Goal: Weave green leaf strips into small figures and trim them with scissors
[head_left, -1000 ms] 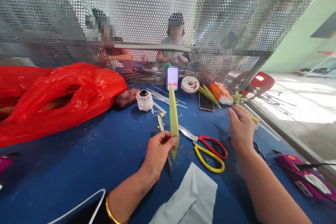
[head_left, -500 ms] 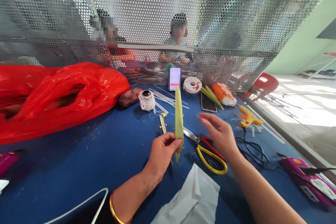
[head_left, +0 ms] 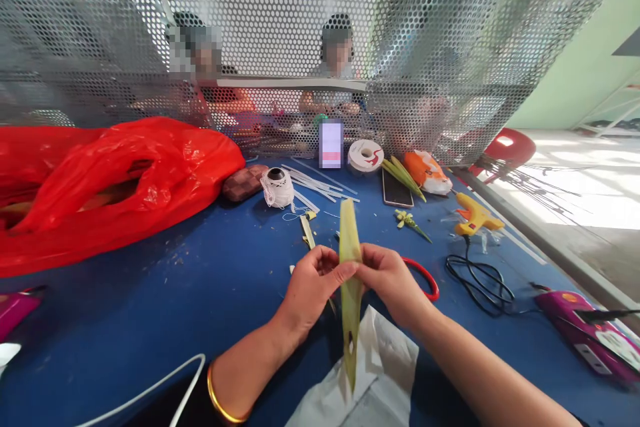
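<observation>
A long yellow-green dried leaf strip point(head_left: 351, 307), perhaps husk, stands upright in front of me with a small dark hole in its lower part. My left hand point(head_left: 316, 280) pinches its left edge at mid-height. On the other edge my right hand point(head_left: 387, 277) also pinches it, the two thumbs close together. Behind my right hand shows the red handle of the scissors point(head_left: 431, 280); the rest is mostly hidden. Below the strip lies a crumpled pale sheet point(head_left: 385, 340). A narrow leaf scrap point(head_left: 307, 232) rests beyond my left hand.
A ball of white thread point(head_left: 278, 192), a ribbon spool point(head_left: 357, 157) and a phone point(head_left: 397, 195) with leaf pieces stand behind. Right are a small leaf flower point(head_left: 407, 219), a yellow glue gun point(head_left: 475, 215) and a purple power strip point(head_left: 580, 330). A red bag point(head_left: 190, 147) covers the left.
My right hand has moved left from above the scissors and now grips the leaf strip. The strip sits lower, with more of it below my fingers. The small leaf flower has come into view.
</observation>
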`<state>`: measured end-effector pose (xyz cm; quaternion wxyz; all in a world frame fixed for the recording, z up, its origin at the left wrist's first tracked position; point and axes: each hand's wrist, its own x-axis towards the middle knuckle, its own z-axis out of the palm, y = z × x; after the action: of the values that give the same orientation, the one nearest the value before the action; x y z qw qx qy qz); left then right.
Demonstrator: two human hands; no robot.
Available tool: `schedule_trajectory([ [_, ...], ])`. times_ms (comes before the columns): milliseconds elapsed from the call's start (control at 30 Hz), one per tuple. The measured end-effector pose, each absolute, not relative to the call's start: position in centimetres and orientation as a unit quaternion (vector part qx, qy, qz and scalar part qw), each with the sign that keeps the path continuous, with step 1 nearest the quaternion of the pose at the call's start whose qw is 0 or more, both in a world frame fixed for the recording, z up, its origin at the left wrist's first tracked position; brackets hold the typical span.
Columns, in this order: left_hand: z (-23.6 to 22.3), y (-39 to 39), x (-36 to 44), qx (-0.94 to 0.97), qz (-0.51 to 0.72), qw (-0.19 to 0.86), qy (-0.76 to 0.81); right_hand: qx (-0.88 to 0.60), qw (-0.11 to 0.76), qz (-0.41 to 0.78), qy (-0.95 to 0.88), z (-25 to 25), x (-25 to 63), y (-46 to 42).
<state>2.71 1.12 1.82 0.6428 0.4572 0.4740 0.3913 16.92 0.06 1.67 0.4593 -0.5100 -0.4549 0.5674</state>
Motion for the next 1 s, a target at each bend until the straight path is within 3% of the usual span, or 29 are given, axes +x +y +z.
schedule_trajectory([
  [167,1.36,1.30,2.43,0.457,0.416,0.623,0.480,-0.504,0.403,0.590,-0.486,1.39,15.91,-0.55],
  [633,1.61,1.50,2.00,0.429,0.402,0.653,0.477,-0.541,0.459,0.569,-0.417,1.33,16.34,-0.10],
  [1000,1.33,1.76,1.98,0.433,0.384,0.648,0.495,-0.525,0.431,0.574,-0.457,1.09,16.70,-0.05],
])
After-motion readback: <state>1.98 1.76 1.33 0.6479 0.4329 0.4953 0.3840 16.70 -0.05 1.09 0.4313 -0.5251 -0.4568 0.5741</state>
